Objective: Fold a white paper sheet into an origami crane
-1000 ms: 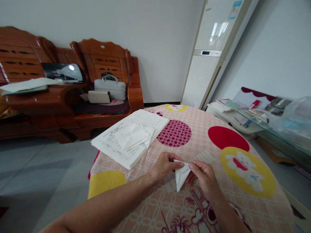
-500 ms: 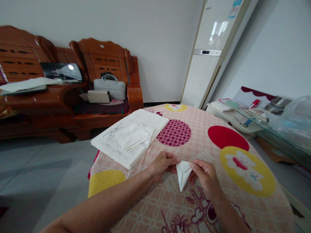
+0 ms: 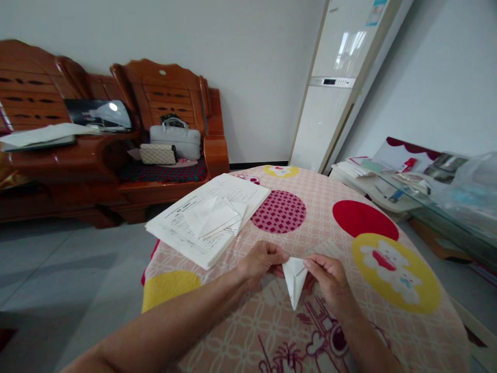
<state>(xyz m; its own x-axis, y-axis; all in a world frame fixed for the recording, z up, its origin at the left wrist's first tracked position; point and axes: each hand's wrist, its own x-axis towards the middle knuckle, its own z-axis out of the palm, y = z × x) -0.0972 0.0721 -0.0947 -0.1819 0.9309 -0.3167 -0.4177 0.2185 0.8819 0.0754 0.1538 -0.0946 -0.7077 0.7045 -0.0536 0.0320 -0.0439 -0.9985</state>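
A small piece of white folded paper (image 3: 294, 282), kite-shaped with its point toward me, is held between both hands above the table. My left hand (image 3: 264, 263) pinches its upper left corner between thumb and fingers. On the other side, my right hand (image 3: 325, 273) has its thumb on the upper right corner and its fingers behind the paper. Crease lines run down the paper's face. Beyond my left forearm lies a stack of printed sheets (image 3: 186, 228), with some folded white paper (image 3: 217, 216) on top.
The round table wears a patterned pink cloth (image 3: 240, 331). Wooden chairs (image 3: 163, 83) with bags stand at the back left. A tall white air conditioner (image 3: 322, 119) is behind the table. At the right, a glass-topped stand (image 3: 438, 207) holds papers and a plastic bag.
The lower point of the folded paper has shifted slightly right and down, and its front creases look different. Both hands keep their grip in nearly the same place.
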